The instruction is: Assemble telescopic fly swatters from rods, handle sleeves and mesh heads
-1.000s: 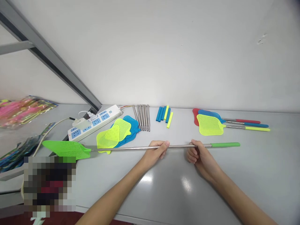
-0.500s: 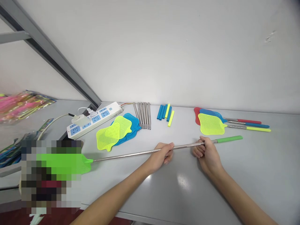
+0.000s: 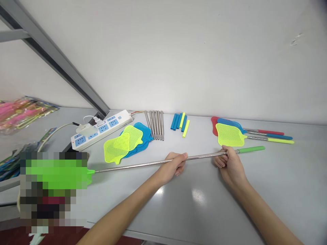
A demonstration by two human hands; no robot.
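Both hands are gripping the green fly swatter [image 3: 153,163] mid-frame over the table [image 3: 199,200]: left hand [image 3: 173,163] closing around the steel rod, right hand [image 3: 230,160] clamping near the green handle. Looks like it's being stretched out, so steady opposite pulls next.

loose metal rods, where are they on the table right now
In the head view the loose metal rods lie side by side at the back of the table, just left of centre, between the swatter heads and the foam grips.
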